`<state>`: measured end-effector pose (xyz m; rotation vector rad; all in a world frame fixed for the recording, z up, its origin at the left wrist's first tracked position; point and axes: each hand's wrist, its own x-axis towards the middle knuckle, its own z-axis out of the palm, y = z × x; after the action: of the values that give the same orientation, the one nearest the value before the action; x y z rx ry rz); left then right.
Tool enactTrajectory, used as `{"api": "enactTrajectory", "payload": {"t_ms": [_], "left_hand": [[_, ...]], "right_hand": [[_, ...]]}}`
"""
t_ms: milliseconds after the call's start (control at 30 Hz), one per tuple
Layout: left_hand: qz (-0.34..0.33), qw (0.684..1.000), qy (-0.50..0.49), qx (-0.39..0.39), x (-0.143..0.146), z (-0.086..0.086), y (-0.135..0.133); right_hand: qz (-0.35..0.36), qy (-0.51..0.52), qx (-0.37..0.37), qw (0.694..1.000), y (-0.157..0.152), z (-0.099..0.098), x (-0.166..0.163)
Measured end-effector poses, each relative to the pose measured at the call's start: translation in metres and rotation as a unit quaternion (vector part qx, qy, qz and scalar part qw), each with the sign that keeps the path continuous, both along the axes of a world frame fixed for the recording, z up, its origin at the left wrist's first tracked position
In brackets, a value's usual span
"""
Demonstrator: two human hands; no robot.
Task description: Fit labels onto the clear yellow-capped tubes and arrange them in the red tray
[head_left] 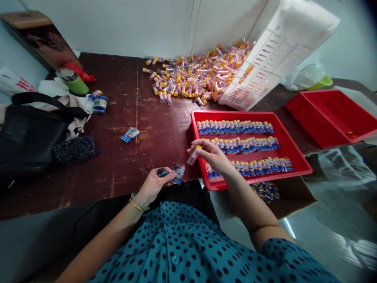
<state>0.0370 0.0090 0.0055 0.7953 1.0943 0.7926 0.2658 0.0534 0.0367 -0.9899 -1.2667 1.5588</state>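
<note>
My right hand (210,155) pinches a small clear tube with a yellow cap (194,155) just left of the red tray's (294,151) near corner. My left hand (154,184) is closed on a small blue label (178,173) and a dark object at the table's front edge. The tray holds three rows of blue-labelled tubes (235,127). A heap of unlabelled yellow-capped tubes (194,76) lies at the back of the table, spilling from a tipped white crate (282,47).
A second red tray (330,118) stands at the right. A black bag (28,137), cloths, a green can (72,80) and label packs (100,103) sit at the left. Loose labels (130,134) lie mid-table. More labelled tubes (266,191) lie in a cardboard box below the tray.
</note>
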Motion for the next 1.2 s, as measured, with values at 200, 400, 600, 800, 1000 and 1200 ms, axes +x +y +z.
{"api": "enactTrajectory", "payload": {"t_ms": [200,400,600,800,1000,1200], "left_hand": [[-0.048,0.996,0.024,0.067,-0.002,0.005,0.002],[-0.054,0.996,0.025,0.061,-0.002,0.004,0.002],[-0.075,0.996,0.007,0.053,-0.001,0.006,0.0],[-0.057,0.997,-0.04,0.018,0.011,-0.004,-0.008],[-0.025,0.992,-0.093,-0.076,0.016,-0.002,-0.015],[-0.012,0.988,-0.141,-0.055,0.021,0.013,-0.013]], "right_hand": [[-0.058,0.082,-0.035,0.994,0.004,0.002,-0.01],[-0.019,0.071,-0.036,0.997,0.0,0.009,-0.022],[0.021,0.006,0.012,1.0,-0.005,0.008,-0.022],[-0.055,-0.078,0.089,0.991,-0.025,-0.01,-0.029],[-0.106,-0.035,0.03,0.993,-0.048,-0.03,-0.038],[-0.095,-0.036,0.072,0.992,-0.07,-0.024,-0.045]]}}
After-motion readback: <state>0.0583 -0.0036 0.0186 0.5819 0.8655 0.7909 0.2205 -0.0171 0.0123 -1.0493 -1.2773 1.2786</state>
